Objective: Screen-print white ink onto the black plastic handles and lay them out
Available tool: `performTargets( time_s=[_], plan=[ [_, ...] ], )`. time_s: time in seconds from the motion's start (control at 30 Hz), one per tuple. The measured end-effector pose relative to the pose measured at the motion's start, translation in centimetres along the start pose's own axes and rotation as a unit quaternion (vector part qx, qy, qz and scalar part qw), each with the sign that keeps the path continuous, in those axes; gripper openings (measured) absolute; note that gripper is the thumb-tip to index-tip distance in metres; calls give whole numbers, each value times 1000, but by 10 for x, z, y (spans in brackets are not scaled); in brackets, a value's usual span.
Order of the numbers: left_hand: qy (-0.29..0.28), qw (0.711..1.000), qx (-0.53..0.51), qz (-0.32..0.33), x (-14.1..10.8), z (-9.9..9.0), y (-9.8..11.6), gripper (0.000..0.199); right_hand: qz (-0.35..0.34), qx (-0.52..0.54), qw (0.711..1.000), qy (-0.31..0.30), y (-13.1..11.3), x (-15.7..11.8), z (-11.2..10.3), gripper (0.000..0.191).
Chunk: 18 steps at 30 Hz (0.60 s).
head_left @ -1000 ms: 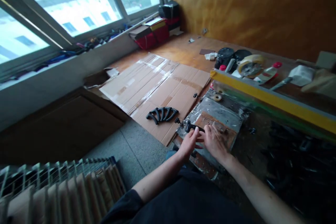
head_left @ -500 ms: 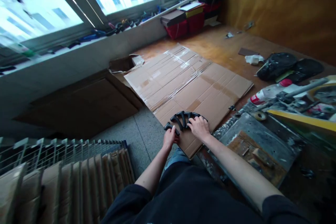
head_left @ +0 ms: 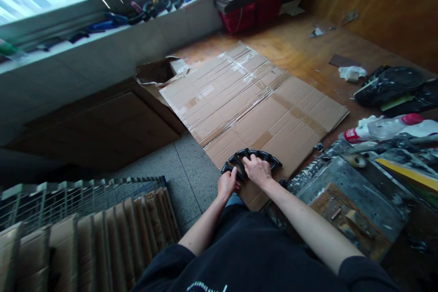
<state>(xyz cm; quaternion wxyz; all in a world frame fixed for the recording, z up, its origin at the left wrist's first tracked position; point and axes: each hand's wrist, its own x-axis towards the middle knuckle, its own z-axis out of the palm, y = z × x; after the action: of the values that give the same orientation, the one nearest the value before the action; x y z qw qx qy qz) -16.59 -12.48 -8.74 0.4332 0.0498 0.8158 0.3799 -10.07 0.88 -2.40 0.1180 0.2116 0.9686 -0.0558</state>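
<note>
The person's two hands are down at the bottom middle of the frame, both on a black ribbed plastic arc [head_left: 251,159]. It lies flat on the near corner of a taped cardboard sheet [head_left: 260,118], which is spread across the floor. The left hand [head_left: 226,185] grips the arc's left end, fingers curled closely around it. The right hand [head_left: 258,171] sits on top of the arc's middle, fingers slightly spread and bent over the ribs.

Just right of the arc, a paint-spattered metal tray [head_left: 349,196] holds a worn wooden board [head_left: 342,221]. A roll of tape [head_left: 356,160] sits on the tray's far edge. Farther right are a plastic bottle with a red cap [head_left: 379,127] and black bags [head_left: 388,86]. A wire rack of cardboard sheets [head_left: 85,219] fills the lower left, and red crates [head_left: 246,18] stand by the wall at the top.
</note>
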Motion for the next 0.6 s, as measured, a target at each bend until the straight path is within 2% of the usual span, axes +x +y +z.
performTargets(
  time_s=[0.17, 0.3, 0.37, 0.47, 0.53, 0.6],
  plan=[
    [10, 999, -34, -8, -3, 3, 2, 45, 58, -3, 998, -9, -4, 9, 3, 32],
    [9, 998, -54, -7, -3, 4, 6, 44, 29, 34, 999, -10, 0, 7, 1, 28],
    [5, 999, -54, -3, -1, 3, 9, 44, 36, 55, 998, 3, 6, 0, -1, 29],
    [-5, 1000, -25, -2, 2, 2, 15, 43, 99, 62, 993, 32, 23, -15, -1, 32],
    [-17, 1000, 23, 0, 4, 1, 19, 44, 151, 56, 986, 31, 35, -24, 1, 32],
    [-27, 997, 74, 6, 8, -1, 25, 45, 175, 65, 982, 16, 44, -28, 5, 31]
  ],
)
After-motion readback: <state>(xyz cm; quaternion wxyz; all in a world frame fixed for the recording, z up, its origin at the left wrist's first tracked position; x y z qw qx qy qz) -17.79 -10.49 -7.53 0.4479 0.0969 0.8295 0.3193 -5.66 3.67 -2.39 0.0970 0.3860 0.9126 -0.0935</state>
